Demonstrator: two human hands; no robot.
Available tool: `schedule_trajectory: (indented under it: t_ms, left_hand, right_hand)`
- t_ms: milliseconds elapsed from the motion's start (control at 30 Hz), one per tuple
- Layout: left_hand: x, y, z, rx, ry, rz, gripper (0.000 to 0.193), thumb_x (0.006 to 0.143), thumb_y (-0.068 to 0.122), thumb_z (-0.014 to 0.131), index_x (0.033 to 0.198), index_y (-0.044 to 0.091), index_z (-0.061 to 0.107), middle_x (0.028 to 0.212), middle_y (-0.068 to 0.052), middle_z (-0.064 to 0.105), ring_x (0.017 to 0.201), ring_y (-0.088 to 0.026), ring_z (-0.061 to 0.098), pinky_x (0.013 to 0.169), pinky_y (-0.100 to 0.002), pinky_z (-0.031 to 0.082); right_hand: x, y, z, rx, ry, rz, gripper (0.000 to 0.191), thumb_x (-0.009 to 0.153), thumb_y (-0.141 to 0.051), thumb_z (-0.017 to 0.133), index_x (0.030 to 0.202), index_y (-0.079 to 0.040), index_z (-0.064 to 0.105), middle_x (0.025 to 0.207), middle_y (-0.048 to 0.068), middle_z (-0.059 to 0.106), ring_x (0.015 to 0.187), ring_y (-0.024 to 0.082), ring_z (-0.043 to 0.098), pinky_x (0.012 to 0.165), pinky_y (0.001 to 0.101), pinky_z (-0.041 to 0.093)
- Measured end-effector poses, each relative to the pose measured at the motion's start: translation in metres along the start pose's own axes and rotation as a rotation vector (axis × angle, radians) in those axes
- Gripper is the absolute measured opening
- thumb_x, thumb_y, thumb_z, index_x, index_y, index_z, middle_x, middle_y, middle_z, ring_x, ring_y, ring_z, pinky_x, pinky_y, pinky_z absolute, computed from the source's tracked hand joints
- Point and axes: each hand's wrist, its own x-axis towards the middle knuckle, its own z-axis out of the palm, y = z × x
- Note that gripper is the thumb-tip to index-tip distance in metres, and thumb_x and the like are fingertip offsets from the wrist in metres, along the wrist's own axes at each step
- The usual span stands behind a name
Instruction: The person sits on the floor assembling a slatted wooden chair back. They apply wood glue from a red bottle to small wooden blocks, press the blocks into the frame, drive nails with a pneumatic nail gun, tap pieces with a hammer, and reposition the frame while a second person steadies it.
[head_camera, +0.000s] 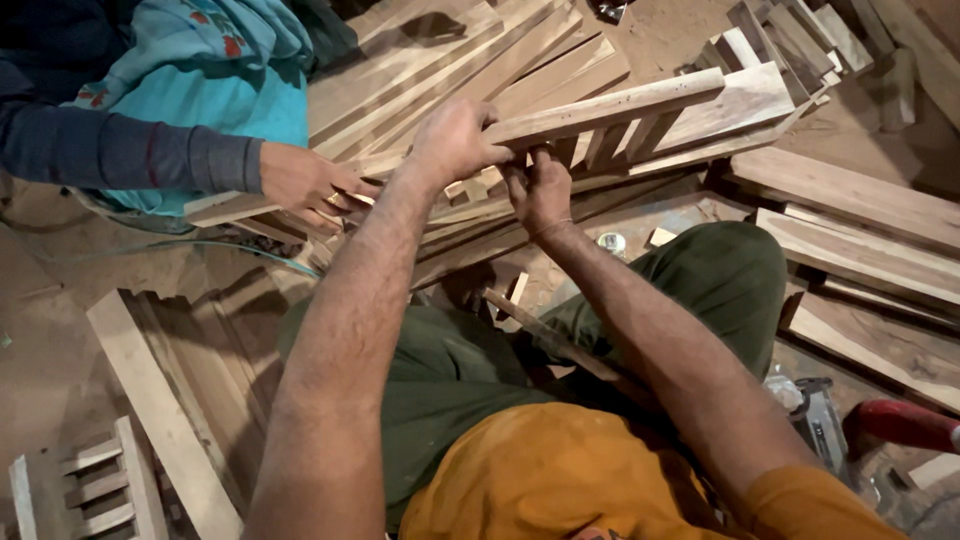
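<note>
Sawdust-coloured workshop floor lies littered with planks and offcuts around a slatted wooden frame (640, 115), which sits raised over the person's knees. On the frame's top rail the left hand (452, 140) is clamped, fingers curled tight over its near end. Just below that rail the right hand (540, 188) pinches a short slat (578, 150), fingertips closed on it. Left of the frame, a co-worker's hand (305, 185) grips another strip (225, 207) of wood

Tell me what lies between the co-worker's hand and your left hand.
In the head view, loose wooden slats fill the gap between the co-worker's hand and the left hand, which grips the slatted frame.
</note>
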Motion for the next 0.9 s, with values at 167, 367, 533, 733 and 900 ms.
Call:
schedule_trajectory:
  t_ms: [167, 367, 533, 733, 900]
  left_hand:
    - [0.0015, 0.0014, -0.0014, 0.019, -0.009, -0.005, 0.041, 0.067, 0.039, 0.087, 0.096, 0.012, 0.079, 0.087, -0.014, 0.076, 0.085, -0.033, 0.072, 0.078, -0.045, 0.056]
    - [0.0015, -0.0007, -0.0001, -0.01, -0.012, -0.002, 0.04, 0.067, 0.038, 0.087, 0.097, 0.013, 0.08, 0.089, -0.014, 0.076, 0.086, -0.032, 0.073, 0.079, -0.044, 0.056]
    - [0.0009, -0.0007, 0.0014, -0.013, -0.015, -0.008, 0.038, 0.069, 0.037, 0.086, 0.097, 0.011, 0.079, 0.089, -0.014, 0.076, 0.086, -0.032, 0.073, 0.079, -0.045, 0.056]
    - [0.0011, -0.0009, 0.0021, 0.029, -0.03, -0.034, 0.041, 0.07, 0.038, 0.086, 0.096, 0.008, 0.078, 0.089, -0.017, 0.075, 0.086, -0.034, 0.072, 0.08, -0.045, 0.056]
    - [0.0025, -0.002, 0.0038, 0.036, 0.023, 0.016, 0.044, 0.068, 0.038, 0.086, 0.098, 0.007, 0.077, 0.091, -0.018, 0.075, 0.086, -0.035, 0.072, 0.079, -0.046, 0.056]
  right_hand:
    - [-0.0003, 0.0027, 0.0003, -0.025, -0.005, -0.006, 0.03, 0.091, -0.015, 0.077, 0.113, -0.002, 0.06, 0.068, 0.016, 0.066, 0.065, 0.038, 0.066, 0.058, 0.0489, 0.05]
    - [-0.0015, 0.0, -0.0003, 0.195, -0.054, 0.033, 0.028, 0.098, -0.016, 0.069, 0.117, -0.002, 0.055, 0.077, 0.012, 0.072, 0.073, 0.031, 0.075, 0.062, 0.0423, 0.056]
    - [-0.0002, -0.0035, -0.0021, 0.013, -0.008, 0.042, 0.028, 0.093, -0.016, 0.077, 0.112, -0.003, 0.062, 0.068, 0.015, 0.067, 0.063, 0.036, 0.068, 0.058, 0.0451, 0.05]
    - [0.0026, -0.0039, -0.0032, -0.037, 0.001, -0.005, 0.032, 0.092, -0.018, 0.078, 0.113, -0.001, 0.061, 0.067, 0.017, 0.066, 0.061, 0.037, 0.066, 0.056, 0.0473, 0.048]
    - [0.002, -0.002, -0.0014, 0.04, -0.005, 0.029, 0.028, 0.094, -0.017, 0.076, 0.113, -0.003, 0.062, 0.073, 0.016, 0.068, 0.063, 0.034, 0.068, 0.058, 0.046, 0.051]
